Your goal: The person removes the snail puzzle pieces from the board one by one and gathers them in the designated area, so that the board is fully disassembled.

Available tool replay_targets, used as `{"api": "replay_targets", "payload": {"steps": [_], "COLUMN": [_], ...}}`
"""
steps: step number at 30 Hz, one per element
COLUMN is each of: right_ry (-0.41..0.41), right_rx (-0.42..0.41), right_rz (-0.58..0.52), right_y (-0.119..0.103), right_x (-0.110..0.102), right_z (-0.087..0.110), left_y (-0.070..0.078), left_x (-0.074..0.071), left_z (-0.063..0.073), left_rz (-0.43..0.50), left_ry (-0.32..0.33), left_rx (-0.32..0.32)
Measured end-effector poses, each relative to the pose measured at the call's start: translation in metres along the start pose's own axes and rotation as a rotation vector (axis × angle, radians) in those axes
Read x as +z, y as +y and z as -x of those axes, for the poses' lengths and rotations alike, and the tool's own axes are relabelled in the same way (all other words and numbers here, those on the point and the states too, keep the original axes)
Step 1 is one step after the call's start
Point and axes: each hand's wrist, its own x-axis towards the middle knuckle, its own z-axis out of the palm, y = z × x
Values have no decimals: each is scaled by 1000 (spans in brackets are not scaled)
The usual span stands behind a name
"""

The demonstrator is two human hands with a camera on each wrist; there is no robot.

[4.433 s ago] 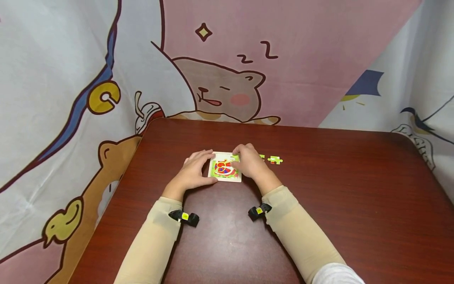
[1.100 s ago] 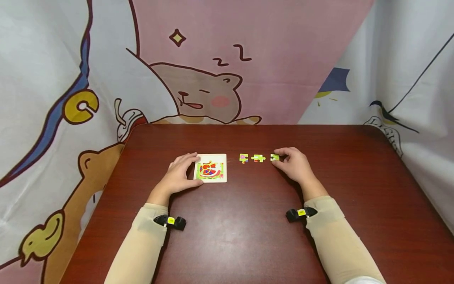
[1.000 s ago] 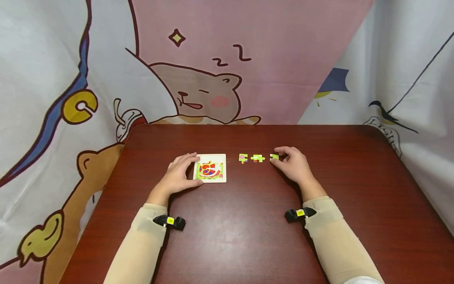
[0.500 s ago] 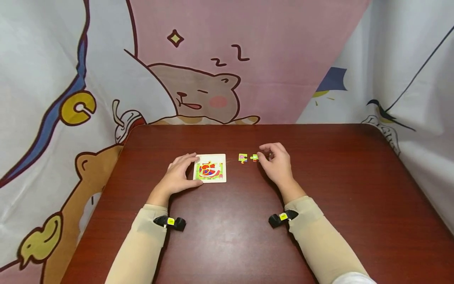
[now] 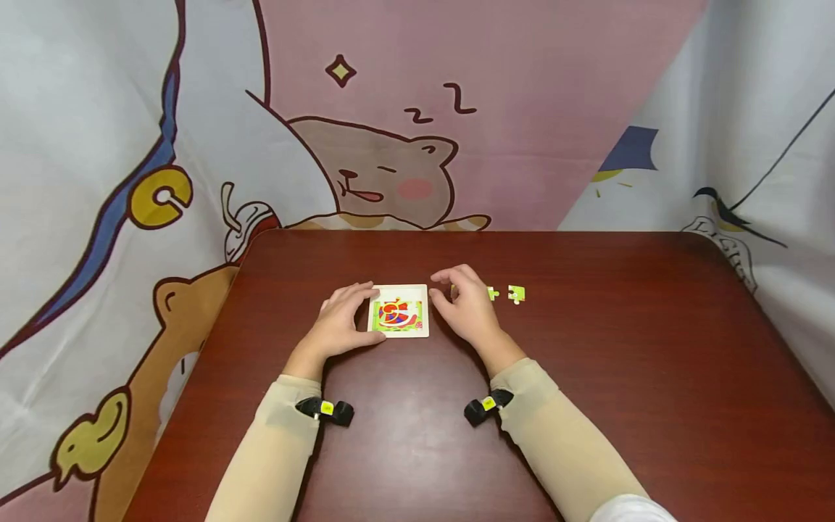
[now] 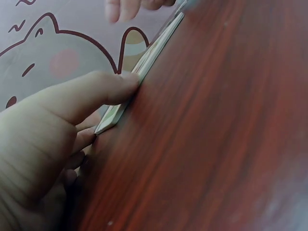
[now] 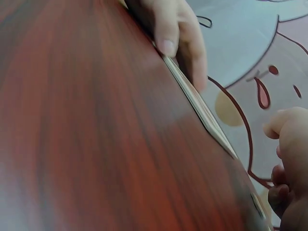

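My left hand grips the left side of a square jigsaw puzzle board, thumb at the near corner and fingers at the far one. A colourful snail picture fills its lower part; a pale strip shows along the top. Thumb and board edge appear in the left wrist view. My right hand hovers just right of the board, fingers loosely bent and thumb apart from the index finger, with nothing visible between them. It partly covers a green puzzle piece and a second piece. A third piece lies fully visible further right.
The dark red wooden table extends widely to the right and front. Behind it hangs a cartoon-printed cloth, which also runs down the left side.
My right hand has let go of the rightmost piece, which now lies turned, and has moved left over the other pieces toward the board. My left hand stays on the board. The head view shifted slightly.
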Motion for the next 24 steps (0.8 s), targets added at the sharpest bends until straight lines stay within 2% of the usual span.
{"api": "replay_targets", "payload": {"steps": [15, 24], "right_ry": [-237, -308], "right_rx": [44, 70], "right_rz": [42, 153], "right_y": [-31, -39], "right_x": [47, 55], "right_z": [-13, -18], "left_y": [-3, -3], "left_x": [-1, -2], "left_z": [-2, -4], "left_rz": [-29, -31], "left_ry": [5, -2], "left_rx": [0, -2]}}
